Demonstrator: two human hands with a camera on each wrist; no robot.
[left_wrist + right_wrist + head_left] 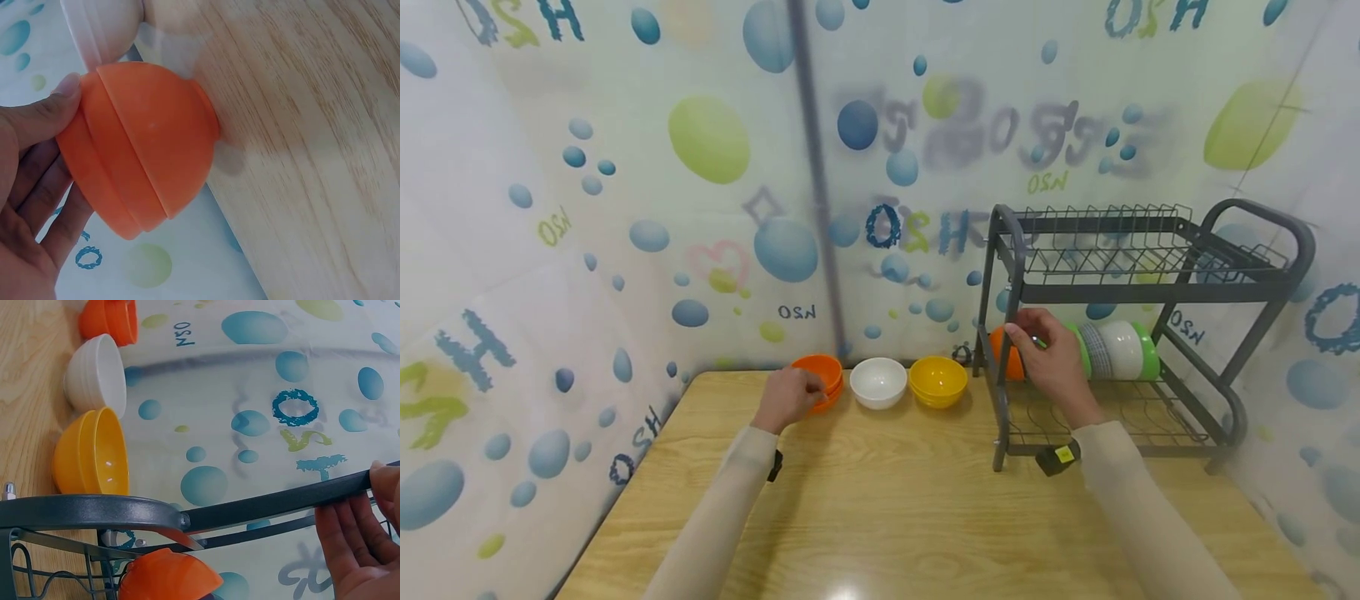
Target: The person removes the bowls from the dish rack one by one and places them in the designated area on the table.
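At the table's back left, my left hand [787, 400] pinches the rim of nested orange bowls [824, 371]. In the left wrist view, the thumb lies on one side of the orange rims [134, 147] and the fingers on the other; the foot is close to the tabletop. My right hand [1054, 362] grips the front left post of a dark two-tier dish rack [1150, 293]. In the right wrist view, thumb and fingers sit on opposite sides of that post [281, 497]. An orange bowl [165, 575] on the lower tier is close to this hand, partly hidden by it in the head view.
To the right of the orange stack stand a white bowl [878, 383] and nested yellow bowls [937, 382]. Green and white dishware [1120, 352] lies sideways on the rack's lower tier. A patterned curtain [910, 275] hangs behind the wooden table [865, 500].
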